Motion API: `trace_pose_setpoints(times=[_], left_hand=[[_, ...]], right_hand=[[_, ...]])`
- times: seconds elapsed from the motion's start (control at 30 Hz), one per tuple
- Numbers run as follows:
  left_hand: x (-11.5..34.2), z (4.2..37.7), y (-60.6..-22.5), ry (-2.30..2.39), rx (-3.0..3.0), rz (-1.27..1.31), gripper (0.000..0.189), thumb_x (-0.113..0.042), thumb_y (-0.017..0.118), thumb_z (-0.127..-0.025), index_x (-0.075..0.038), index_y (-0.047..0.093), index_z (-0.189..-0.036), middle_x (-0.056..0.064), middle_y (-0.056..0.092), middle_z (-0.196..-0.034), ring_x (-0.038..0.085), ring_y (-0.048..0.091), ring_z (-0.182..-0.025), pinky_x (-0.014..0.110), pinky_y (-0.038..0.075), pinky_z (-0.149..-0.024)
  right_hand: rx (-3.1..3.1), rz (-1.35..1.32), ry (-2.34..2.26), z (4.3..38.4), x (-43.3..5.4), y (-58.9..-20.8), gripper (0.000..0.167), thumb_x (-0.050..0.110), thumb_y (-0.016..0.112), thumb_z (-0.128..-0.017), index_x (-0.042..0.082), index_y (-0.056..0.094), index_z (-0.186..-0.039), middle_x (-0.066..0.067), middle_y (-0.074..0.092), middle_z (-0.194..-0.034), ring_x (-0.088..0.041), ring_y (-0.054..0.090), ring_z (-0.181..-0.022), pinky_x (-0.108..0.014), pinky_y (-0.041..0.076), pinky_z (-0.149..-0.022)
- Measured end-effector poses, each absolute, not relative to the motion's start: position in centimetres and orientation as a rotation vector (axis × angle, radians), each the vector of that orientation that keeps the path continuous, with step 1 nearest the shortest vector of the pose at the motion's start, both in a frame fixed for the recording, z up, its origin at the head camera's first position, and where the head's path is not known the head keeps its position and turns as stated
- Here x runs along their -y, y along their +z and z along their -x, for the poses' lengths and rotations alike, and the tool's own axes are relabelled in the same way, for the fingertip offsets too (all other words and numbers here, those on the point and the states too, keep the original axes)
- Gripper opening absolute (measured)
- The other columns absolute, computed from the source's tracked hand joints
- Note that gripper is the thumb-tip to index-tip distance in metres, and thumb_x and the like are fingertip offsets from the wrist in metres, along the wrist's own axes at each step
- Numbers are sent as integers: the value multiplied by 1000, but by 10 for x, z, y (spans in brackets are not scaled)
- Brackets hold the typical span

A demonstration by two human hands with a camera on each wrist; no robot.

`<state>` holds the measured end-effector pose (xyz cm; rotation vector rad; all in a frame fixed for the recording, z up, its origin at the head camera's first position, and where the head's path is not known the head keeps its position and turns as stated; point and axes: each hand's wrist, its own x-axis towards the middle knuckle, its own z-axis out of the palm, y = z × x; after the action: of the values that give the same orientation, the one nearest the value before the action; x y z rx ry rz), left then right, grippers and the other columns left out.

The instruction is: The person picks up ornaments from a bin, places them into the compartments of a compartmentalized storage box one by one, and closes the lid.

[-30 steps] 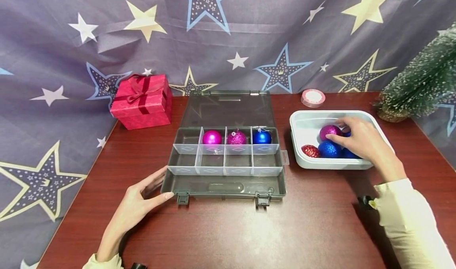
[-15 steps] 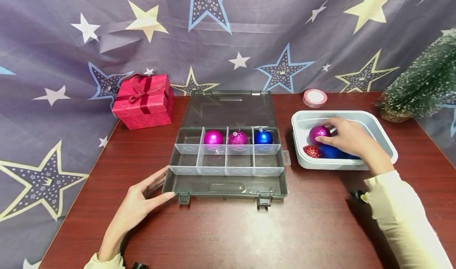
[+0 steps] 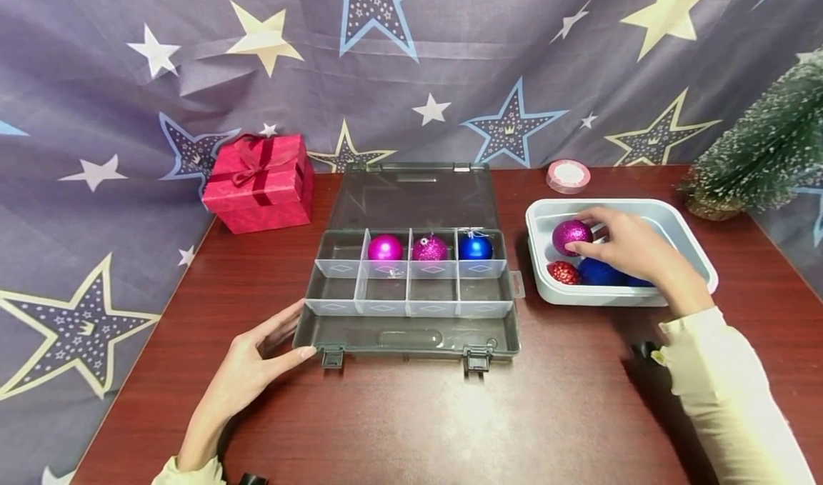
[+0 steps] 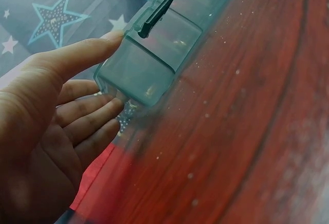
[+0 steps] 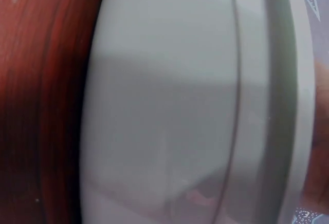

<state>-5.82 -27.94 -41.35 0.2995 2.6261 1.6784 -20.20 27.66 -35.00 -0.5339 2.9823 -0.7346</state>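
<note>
In the head view my right hand (image 3: pixel 630 246) reaches into a white plastic tub (image 3: pixel 536 285) and pinches a glittery purple Christmas bauble (image 3: pixel 571 238) between thumb and fingers. Below it in the tub lie a red patterned bauble (image 3: pixel 564 273) and glittery blue baubles (image 3: pixel 596 272), partly hidden by the hand. My left hand (image 3: pixel 241 363) rests with fairly straight fingers and thumb at the near left corner of a grey see-through compartment box (image 3: pixel 411 338). A shiny pink bauble (image 3: pixel 386 248), a glittery pink bauble (image 3: pixel 429 248) and a blue bauble (image 3: pixel 476 246) sit in its back row.
The box lid (image 3: pixel 414 196) lies folded back behind it. A red gift box (image 3: pixel 260 183) stands at the back left. A ribbon roll (image 3: pixel 569 176) lies behind the tub, and a small frosted tree (image 3: pixel 759 142) stands at the back right. A star-print cloth (image 3: pixel 431 63) hangs behind the table.
My right hand has shifted left inside the tub, bringing the purple bauble left and slightly up, off the other baubles. My left hand has stayed at the box corner.
</note>
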Motion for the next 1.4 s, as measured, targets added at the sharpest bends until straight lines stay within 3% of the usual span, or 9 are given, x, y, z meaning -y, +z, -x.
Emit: trace_pose_setpoints(times=[0.3,0.6,0.93,1.4], left_hand=[[281,58,-413,1687,-2626,-311,68,-10,81,-92,-16,53,-153,7,60,-145,9,60,-127,17,48,-100],[279,58,-413,1690,-2621,-305,68,-11,82,-91,-17,53,-153,6,60,-146,9,60,-127,17,48,-100],[280,58,-414,1693,-2620,-302,69,-11,83,-91,-17,53,-153,6,60,-145,10,61,-127,17,48,-100],[280,58,-415,1692,-2619,-293,69,-12,83,-91,-16,53,-153,7,61,-145,9,61,-126,17,48,-99]], right_hand=[[-3052,632,-905,189,-263,-339,53,25,81,-91,-2,63,-133,-25,69,-116,-41,67,-100,-60,52,-88],[-3078,680,-974,187,-253,-328,54,18,84,-88,-2,63,-134,-24,67,-124,-43,65,-105,-61,51,-91],[-3047,761,-993,190,-233,-317,54,22,85,-89,5,65,-136,-19,66,-130,-39,64,-110,-62,53,-89],[-2935,887,-1079,207,-187,-319,52,23,84,-90,3,65,-134,-12,70,-120,-29,66,-108,-52,53,-98]])
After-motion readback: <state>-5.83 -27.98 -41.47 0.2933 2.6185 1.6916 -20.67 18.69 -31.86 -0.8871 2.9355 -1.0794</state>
